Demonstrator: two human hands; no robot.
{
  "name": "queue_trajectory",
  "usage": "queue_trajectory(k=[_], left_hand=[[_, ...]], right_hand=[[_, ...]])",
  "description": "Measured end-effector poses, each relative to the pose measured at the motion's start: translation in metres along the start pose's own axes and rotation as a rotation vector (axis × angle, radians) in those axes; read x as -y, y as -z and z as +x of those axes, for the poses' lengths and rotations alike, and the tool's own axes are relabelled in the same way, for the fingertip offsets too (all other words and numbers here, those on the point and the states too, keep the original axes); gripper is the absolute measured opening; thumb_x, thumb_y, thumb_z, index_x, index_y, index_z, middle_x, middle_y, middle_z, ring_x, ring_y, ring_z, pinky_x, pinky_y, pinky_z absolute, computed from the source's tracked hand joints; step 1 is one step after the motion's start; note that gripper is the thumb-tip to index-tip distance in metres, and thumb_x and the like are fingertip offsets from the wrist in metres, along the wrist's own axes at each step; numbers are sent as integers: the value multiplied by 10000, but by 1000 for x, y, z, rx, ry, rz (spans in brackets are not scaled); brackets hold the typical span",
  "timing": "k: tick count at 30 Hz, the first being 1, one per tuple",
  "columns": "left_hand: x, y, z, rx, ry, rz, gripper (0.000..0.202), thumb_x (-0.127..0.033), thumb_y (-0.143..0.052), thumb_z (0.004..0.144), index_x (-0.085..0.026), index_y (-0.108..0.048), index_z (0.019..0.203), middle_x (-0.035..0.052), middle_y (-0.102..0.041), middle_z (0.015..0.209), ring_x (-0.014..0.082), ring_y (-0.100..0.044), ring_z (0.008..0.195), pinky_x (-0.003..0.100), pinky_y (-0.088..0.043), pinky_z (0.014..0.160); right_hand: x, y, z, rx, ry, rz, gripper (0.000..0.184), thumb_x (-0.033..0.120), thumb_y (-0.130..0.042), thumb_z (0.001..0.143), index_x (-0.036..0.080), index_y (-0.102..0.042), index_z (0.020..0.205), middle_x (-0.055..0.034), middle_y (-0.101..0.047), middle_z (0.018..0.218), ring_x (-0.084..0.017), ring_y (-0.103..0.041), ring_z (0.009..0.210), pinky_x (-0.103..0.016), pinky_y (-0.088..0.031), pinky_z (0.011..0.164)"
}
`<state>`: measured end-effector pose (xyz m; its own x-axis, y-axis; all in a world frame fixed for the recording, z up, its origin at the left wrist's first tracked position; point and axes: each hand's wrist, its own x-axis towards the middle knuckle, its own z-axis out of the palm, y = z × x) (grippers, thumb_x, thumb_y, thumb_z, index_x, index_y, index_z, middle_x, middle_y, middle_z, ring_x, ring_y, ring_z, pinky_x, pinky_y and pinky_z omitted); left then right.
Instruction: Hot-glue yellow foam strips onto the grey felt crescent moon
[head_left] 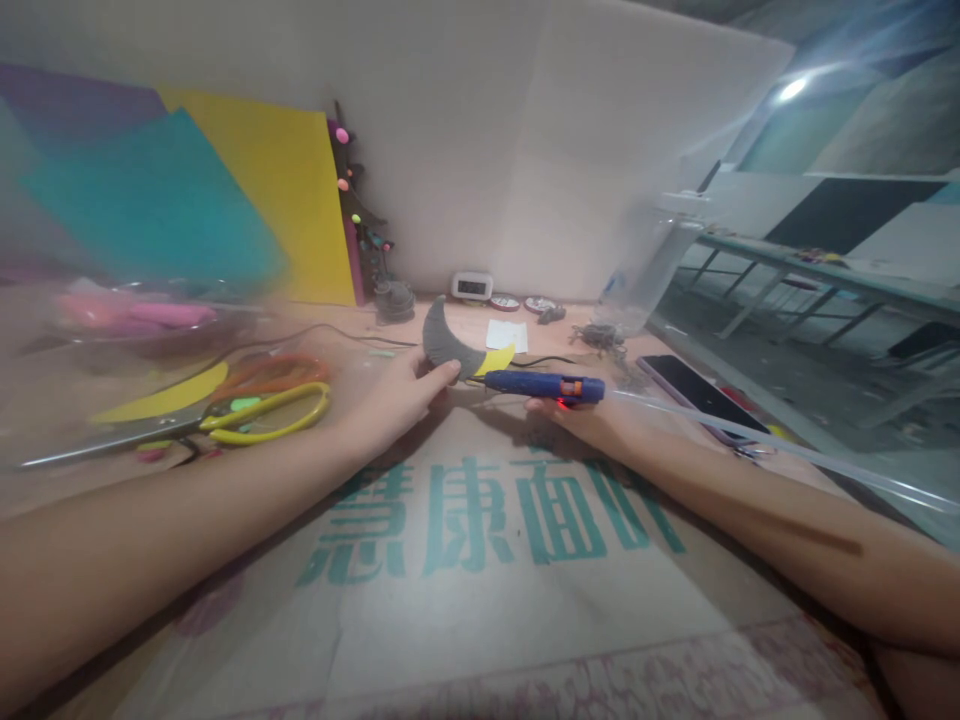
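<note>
Between its thumb and fingers, my left hand (416,388) grips a dark grey crescent (448,338) with a yellow piece (496,359) at its right end. My right hand (581,418) is wrapped round a blue hot glue gun (529,384) with a small red light lit. The gun's tip points left and sits at the lower edge of the crescent, close to my left thumb; whether it touches cannot be made out. A clear glue stick (787,435) runs out of the gun's rear to the right. Most fingers of my right hand are hidden behind the gun.
Scissors with yellow and orange handles (266,420) lie at left beside a yellow crescent (169,397). Behind stand coloured sheets (300,200), a decorated branch (364,225) and a small digital clock (472,287). A phone (697,398) lies at right. Printed sheeting (480,620) covers the table's front.
</note>
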<state>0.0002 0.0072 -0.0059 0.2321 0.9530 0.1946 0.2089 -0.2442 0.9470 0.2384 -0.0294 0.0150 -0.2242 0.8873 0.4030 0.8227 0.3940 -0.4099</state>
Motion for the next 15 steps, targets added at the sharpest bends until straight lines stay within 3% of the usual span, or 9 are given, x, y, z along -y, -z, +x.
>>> queue_trajectory(k=[15], left_hand=[[1, -1, 0, -12, 9, -56, 240, -415, -587, 828, -177, -557, 819, -35, -533, 662, 105, -477, 568, 219, -363, 527]], right_hand=[[-12, -6, 1, -26, -12, -107, 312, 531, -616, 788, 229, -681, 828, -19, -689, 737, -192, -639, 654, -321, -540, 630]])
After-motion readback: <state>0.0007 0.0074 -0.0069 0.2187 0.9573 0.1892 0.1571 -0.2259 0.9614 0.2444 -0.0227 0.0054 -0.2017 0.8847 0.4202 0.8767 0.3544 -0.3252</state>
